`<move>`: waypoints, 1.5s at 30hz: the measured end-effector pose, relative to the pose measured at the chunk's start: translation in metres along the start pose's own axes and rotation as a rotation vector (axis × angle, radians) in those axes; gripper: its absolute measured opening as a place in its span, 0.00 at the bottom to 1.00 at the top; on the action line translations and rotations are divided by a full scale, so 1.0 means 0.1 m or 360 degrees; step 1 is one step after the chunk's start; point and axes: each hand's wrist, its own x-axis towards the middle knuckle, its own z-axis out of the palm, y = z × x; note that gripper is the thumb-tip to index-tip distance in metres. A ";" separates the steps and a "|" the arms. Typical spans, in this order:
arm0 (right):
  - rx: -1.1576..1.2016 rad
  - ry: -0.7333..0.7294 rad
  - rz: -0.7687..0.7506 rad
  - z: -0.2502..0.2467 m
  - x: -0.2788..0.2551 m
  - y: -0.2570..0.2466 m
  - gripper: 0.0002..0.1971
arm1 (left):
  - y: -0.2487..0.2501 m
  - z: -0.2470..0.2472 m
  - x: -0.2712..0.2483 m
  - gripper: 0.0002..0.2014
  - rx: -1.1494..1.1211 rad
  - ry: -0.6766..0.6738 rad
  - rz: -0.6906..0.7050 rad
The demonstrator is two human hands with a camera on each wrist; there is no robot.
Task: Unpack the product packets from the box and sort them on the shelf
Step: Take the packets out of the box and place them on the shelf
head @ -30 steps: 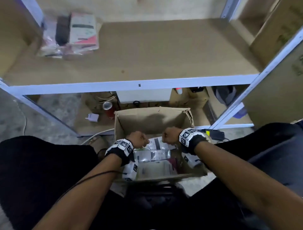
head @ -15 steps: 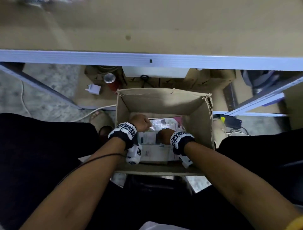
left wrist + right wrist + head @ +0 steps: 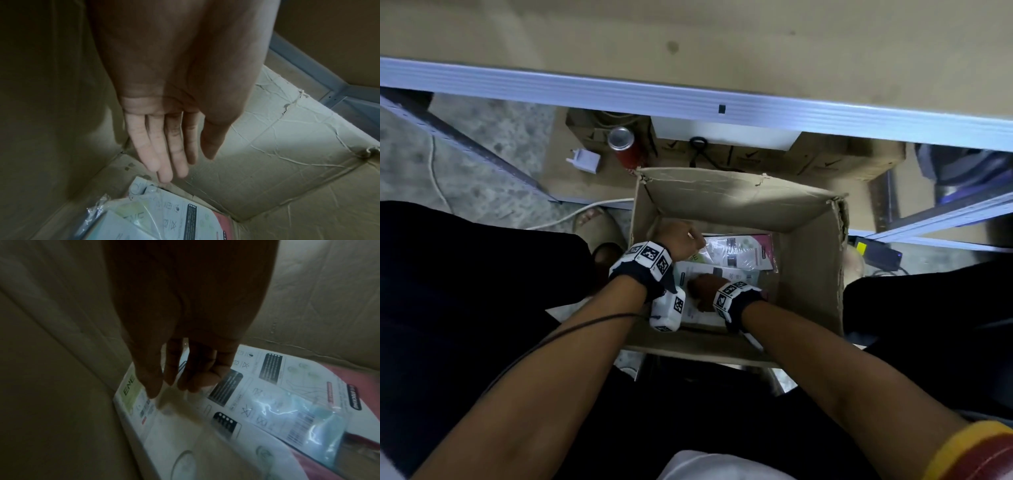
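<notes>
An open cardboard box [image 3: 811,274] stands on the floor between my knees, below the shelf board [image 3: 722,37]. Flat product packets lie in its bottom: a white one with a green label [image 3: 131,391] nearest me, and a pink-edged one in clear plastic [image 3: 743,253] further in. My left hand [image 3: 185,165] reaches into the box's far left corner, fingers straight, just above a packet's corner and holding nothing. My right hand [image 3: 172,389] points down at the near side, its fingertips [image 3: 153,392] touching the white packet's top. In the head view both hands [image 3: 688,240] [image 3: 702,287] are inside the box.
The shelf's pale metal rail [image 3: 722,102] crosses above the box. Beneath it are a red can [image 3: 625,147], a white plug adapter [image 3: 585,162], a white cable [image 3: 585,214] and a flat white box [image 3: 722,137]. A black power brick [image 3: 876,253] lies to the right.
Both hands have dropped from the box's top edge down onto the packets inside. The view has tilted down, so the packets lying on the shelf have left the frame.
</notes>
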 end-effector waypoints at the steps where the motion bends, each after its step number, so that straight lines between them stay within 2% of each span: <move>1: -0.0036 -0.0051 -0.0011 -0.01 0.01 -0.02 0.29 | -0.01 0.01 0.01 0.09 0.0003 0.0014 0.0005; 5: -0.0029 -0.0109 0.0062 0.06 0.02 -0.07 0.30 | 0.00 0.01 0.03 0.12 0.0012 -0.0004 -0.0009; 9: -0.0060 -0.0015 0.0068 0.08 -0.06 0.08 0.34 | 0.05 -0.01 0.06 0.06 -0.0180 -0.0023 0.0016; 12: -0.0200 0.0014 0.0159 0.03 -0.15 0.23 0.29 | 0.11 0.02 0.09 0.03 -0.0237 -0.0033 -0.0009; 14: -0.0232 0.0100 0.0233 0.02 -0.21 0.35 0.27 | 0.14 0.05 0.10 0.04 -0.0269 -0.0045 -0.0024; 18: -0.0207 -0.0089 0.0367 0.03 -0.28 0.47 0.19 | 0.16 0.08 0.12 0.03 -0.0270 -0.0067 0.0011; 20: -0.0163 -0.0167 0.0390 0.05 -0.28 0.46 0.24 | 0.17 0.09 0.13 0.04 -0.0254 -0.0062 0.0012; 22: -0.0087 -0.0173 0.0420 0.07 -0.28 0.43 0.35 | 0.19 0.12 0.15 0.05 -0.0252 -0.0068 0.0009; 24: -0.0049 -0.0115 0.0398 0.09 -0.29 0.44 0.37 | 0.22 0.16 0.18 0.06 -0.0241 -0.0086 0.0020; 29: 0.0097 0.0019 0.0316 0.10 -0.35 0.53 0.34 | 0.24 0.26 0.34 0.11 -0.0004 -0.0172 0.0038; 36: 0.0092 -0.0124 0.0370 0.09 -0.34 0.50 0.35 | 0.13 0.48 0.54 0.17 0.0723 -0.0388 0.0074; 40: 0.0180 0.0036 0.0299 0.12 -0.36 0.56 0.26 | -0.02 0.66 0.61 0.27 0.0917 -0.0485 -0.0054; 45: 0.0236 -0.0064 0.0288 0.09 -0.36 0.57 0.32 | -0.09 0.83 0.64 0.27 0.1157 -0.0537 -0.0059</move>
